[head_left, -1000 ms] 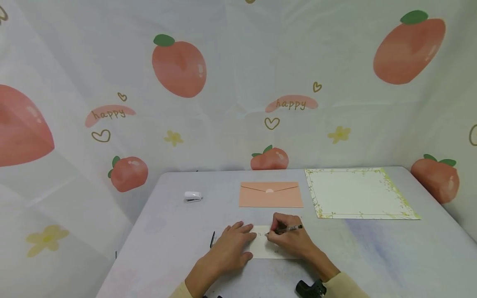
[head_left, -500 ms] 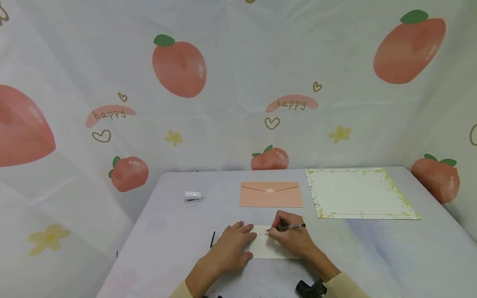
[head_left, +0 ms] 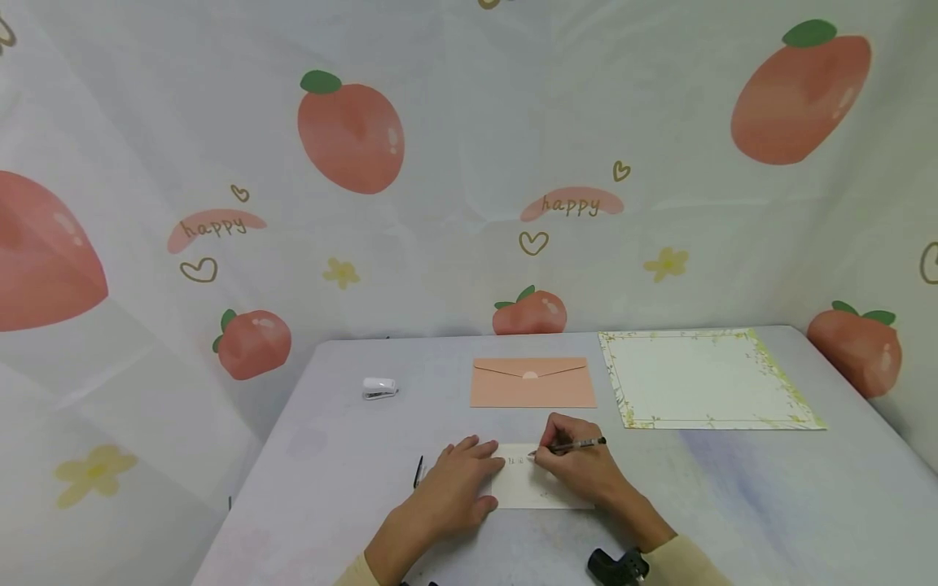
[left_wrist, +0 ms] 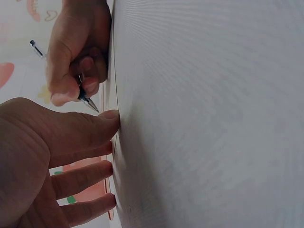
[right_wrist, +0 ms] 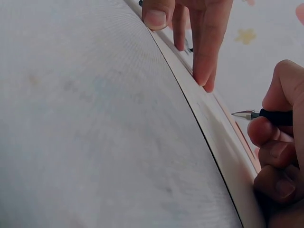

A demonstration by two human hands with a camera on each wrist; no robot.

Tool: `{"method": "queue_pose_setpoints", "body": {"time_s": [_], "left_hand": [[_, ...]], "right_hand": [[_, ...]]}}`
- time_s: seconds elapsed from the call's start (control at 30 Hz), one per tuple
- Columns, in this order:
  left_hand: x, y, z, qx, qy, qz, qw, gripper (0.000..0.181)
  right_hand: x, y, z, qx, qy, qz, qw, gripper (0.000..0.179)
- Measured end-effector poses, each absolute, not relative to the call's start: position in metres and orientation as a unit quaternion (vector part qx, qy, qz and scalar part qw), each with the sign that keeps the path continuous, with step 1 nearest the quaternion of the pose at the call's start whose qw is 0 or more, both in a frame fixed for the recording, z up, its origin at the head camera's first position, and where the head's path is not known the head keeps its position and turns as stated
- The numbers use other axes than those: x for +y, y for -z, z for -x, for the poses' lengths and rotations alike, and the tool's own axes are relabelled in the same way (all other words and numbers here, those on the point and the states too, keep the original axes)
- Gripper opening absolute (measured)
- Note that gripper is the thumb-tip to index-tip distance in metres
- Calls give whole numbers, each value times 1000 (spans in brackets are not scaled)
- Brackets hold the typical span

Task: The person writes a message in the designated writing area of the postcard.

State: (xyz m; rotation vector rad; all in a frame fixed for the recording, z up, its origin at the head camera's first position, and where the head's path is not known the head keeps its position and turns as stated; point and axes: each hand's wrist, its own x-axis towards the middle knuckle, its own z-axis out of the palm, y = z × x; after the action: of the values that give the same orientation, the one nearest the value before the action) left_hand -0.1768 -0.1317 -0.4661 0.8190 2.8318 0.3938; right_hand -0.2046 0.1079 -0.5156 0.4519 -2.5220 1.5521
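A small cream card (head_left: 516, 488) lies on the table with a short line of dark handwriting near its top. My right hand (head_left: 579, 462) pinches a pen (head_left: 582, 444) with a clear barrel and dark grip; in the right wrist view the pen's tip (right_wrist: 242, 114) is close over the card. The left hand (head_left: 458, 484) rests with spread, fairly straight fingers on the card's left edge, and its thumb (left_wrist: 110, 118) touches the near edge in the left wrist view. Beside the left hand lies a thin black pen cap (head_left: 418, 471), partly hidden by it.
Behind the card lies a peach envelope (head_left: 533, 384) with a round white seal. A white stapler (head_left: 379, 388) sits at the back left of the table (head_left: 330, 456). At the back right is a large sheet (head_left: 707, 378) with a floral border. A peach-printed curtain (head_left: 440, 244) hangs behind.
My right hand and the pen have shifted a little to the right along the top of the card, and more handwriting shows to their left. The left hand stays in place.
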Motion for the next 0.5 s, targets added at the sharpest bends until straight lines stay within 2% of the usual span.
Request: {"method": "queue_pose_setpoints", "body": {"time_s": [0.5], "left_hand": [[-132, 466, 178, 949, -130, -273, 88, 51]], "right_hand": [[109, 521, 206, -837, -497, -209, 92, 33]]}}
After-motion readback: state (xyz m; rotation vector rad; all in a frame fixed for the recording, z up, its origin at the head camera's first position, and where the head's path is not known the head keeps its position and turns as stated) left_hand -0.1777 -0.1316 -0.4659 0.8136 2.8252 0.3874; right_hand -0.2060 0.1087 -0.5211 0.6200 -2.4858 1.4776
